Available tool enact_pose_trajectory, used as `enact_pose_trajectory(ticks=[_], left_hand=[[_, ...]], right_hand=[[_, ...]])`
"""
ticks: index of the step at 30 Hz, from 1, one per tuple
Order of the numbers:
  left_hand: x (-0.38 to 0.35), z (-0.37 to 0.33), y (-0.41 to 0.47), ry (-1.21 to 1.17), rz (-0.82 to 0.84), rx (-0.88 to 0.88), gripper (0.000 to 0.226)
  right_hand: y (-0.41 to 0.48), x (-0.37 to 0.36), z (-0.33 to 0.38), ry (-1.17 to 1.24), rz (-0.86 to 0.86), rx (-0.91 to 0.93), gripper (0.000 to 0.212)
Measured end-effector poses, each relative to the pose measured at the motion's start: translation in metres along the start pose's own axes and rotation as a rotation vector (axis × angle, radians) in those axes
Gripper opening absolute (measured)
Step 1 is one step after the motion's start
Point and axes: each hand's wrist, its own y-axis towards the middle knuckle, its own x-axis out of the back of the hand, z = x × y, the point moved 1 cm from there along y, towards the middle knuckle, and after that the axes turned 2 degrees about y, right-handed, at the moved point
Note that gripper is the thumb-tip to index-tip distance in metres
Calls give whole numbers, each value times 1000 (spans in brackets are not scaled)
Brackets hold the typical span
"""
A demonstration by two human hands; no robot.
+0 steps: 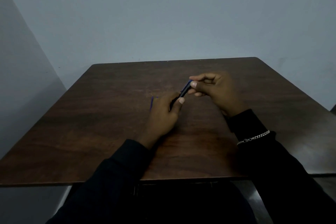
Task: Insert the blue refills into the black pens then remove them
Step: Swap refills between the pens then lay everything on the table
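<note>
Dim shot, dark wood worktop (109, 123) pushed up against a grey-blue wall (163, 14). Black pen (184, 91) held up off the worktop near the middle, tilted, top end toward the right and away. Left hand (163, 114) wrapped around the lower end of the barrel, grip closed on it, thumb pressed along the side. Right hand (216, 91) pinching the upper end, thumb and forefinger closed on the tip where a bit of blue shows at the edge. Can't tell if that blue is the refill or trim on the pen, too dark and blurry. One loose blue refill (151, 103) lying flat on the worktop just left of the left hand, partly hidden behind the knuckles. Black sleeves on both arms, silver chain bracelet (254, 137) sitting over the right sleeve.
</note>
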Motion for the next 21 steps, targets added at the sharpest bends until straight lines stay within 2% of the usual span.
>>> enact_pose_trajectory(ticks=[8, 15, 21], left_hand=[[-6, 1, 5, -198, 161, 209, 24], [-22, -16, 16, -129, 317, 375, 34], [-52, -36, 29, -128, 377, 491, 21]], right_hand=[[5, 6, -5, -100, -24, -20, 12], [3, 25, -8, -433, 33, -51, 20], [7, 51, -8, -727, 167, -83, 27]])
